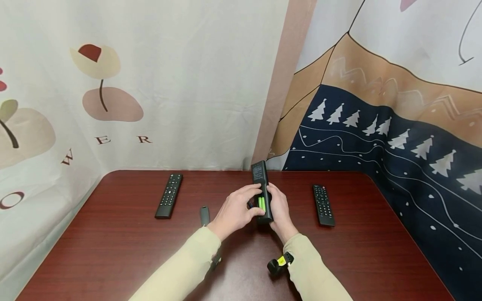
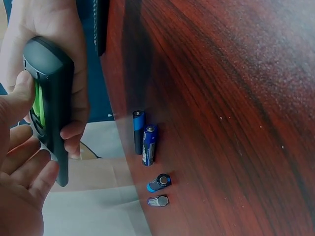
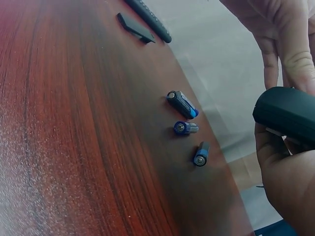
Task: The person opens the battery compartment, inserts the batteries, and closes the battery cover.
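From my station, I should press evenly with the left hand [image 1: 235, 211], fingers relaxed, thumb at the bright-green cylindrical batteries [image 1: 261, 203], bracing the black plastic remote control [image 1: 260, 174], gripped above the dark-red wood-grained table [image 1: 124, 242] by the right hand [image 1: 280, 209].

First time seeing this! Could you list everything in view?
Table: one, reddish-brown, foreground
Held remote: one, black, raised above the table, back compartment open
Green batteries: two, green, inside that compartment
Loose batteries: four showing, blue and dark, on the table
Other remotes: two, black, on the table's left and right
Small cover: one, dark grey, on the table, left
Printed cloth: pieces uncountable, off-white, tan, navy, behind the table
Sleeves: two, cream, forearms
Wrist devices: two, mostly black, by the sleeves
Left hand: one, thumb at the green batteries
Right hand: one, holding the remote
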`<state>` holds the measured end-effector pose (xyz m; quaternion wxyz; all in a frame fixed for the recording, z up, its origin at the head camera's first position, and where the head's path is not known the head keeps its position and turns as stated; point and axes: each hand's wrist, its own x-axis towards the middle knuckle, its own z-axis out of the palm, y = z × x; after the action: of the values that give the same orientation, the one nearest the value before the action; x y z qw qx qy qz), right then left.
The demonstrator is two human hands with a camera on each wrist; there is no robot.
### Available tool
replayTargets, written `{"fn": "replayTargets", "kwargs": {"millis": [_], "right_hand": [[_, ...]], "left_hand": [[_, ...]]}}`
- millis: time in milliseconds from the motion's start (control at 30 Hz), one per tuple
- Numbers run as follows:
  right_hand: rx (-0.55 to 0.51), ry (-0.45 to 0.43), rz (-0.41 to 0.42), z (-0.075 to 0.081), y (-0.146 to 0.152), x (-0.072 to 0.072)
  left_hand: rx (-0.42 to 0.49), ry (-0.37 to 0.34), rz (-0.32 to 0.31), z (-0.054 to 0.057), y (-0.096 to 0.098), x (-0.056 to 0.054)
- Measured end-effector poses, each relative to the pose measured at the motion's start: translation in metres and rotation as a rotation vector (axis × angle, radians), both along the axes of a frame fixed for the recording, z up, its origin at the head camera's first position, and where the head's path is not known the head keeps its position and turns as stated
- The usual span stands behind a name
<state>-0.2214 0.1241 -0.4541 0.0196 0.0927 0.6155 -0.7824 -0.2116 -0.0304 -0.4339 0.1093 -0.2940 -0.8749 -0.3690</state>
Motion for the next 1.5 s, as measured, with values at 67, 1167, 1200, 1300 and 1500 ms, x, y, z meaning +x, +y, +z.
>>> {"fn": "replayTargets", "kwargs": {"millis": [67, 1167, 1200, 1300, 1500], "right_hand": [[0.0, -0.001, 0.003, 0.0, -0.0003, 0.0001], [-0.078, 0.086, 0.035, 0.0002, -0.0068, 0.0024], [-0.075, 0.084, 0.037, -0.0001, -0.0062, 0.0022], [-0.058, 0.077, 0.041, -0.0011, -0.0044, 0.0018], [-0.024, 0.04, 0.041, -0.0041, -0.001, 0.0017]], "left_hand": [[-0.001, -0.003, 0.003, 0.0002, 0.0, -0.0001], [-0.011, 0.005, 0.032, 0.0054, 0.0026, -0.0087], [-0.017, 0.002, 0.032, 0.0055, 0.0023, -0.0081], [-0.026, -0.017, 0.026, 0.0046, 0.001, -0.0062], [-0.026, -0.026, 0.026, -0.0005, -0.0022, -0.0036]]}}
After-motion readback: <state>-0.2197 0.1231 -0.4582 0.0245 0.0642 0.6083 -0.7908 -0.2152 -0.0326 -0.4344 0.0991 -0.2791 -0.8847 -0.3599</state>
